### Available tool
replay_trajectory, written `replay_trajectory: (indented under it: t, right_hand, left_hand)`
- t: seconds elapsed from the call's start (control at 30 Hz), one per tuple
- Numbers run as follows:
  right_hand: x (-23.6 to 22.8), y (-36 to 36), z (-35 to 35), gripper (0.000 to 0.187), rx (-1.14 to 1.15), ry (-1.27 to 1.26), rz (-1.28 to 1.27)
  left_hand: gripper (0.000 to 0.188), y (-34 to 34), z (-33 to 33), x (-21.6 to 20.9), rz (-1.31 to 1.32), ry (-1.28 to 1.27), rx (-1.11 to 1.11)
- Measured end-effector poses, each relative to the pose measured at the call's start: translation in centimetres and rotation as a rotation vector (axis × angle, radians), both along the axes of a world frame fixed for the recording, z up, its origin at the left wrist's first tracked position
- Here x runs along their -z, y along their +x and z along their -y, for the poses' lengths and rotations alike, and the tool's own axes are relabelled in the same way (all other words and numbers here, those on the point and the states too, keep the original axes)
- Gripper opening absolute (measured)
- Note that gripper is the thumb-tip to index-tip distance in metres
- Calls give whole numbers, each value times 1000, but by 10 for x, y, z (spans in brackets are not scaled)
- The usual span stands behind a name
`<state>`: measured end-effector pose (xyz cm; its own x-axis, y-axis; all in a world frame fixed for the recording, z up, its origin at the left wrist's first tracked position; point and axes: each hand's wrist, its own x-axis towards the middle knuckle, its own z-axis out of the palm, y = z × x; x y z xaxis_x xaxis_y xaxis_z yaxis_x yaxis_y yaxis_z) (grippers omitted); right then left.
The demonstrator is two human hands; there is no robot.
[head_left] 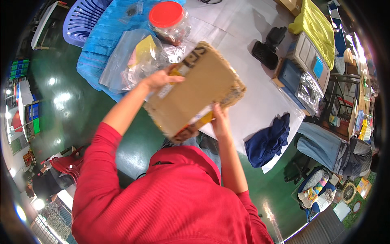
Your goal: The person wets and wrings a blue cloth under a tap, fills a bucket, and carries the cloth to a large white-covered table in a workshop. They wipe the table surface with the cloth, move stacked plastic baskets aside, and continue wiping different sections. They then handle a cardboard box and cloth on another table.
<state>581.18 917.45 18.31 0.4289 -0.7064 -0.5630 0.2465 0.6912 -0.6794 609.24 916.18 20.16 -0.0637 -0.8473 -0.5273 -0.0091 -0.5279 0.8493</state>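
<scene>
A brown cardboard box (198,89) with worn corners, dark markings and yellow tape is held up, tilted, over the near edge of the table. My left hand (159,79) grips its left side, thumb lying on the upper face. On the near right side my right hand (219,116) grips the box, thumb on top; its other fingers are mostly hidden beneath. Just beyond my left hand lie clear plastic bags (132,61) with something yellow inside, and a clear jar with a red lid (165,14).
A blue cloth (92,61) covers the left of the white table (233,44). A black stand-like object (268,48), grey storage box (310,57) and navy cloth (268,140) lie to the right. A purple chair (84,20) stands far left; a loaded chair (319,189) is lower right.
</scene>
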Motion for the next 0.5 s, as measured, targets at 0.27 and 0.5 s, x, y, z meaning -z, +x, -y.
replay_trajectory:
  t: [0.27, 0.5]
  right_hand:
    - [24, 10, 61, 59, 6, -125, -138]
    - [33, 42, 83, 55, 61, -47, -325]
  left_hand:
    - [65, -24, 35, 48, 157, -26, -190]
    - [53, -21, 18, 49, 792, -72, -280]
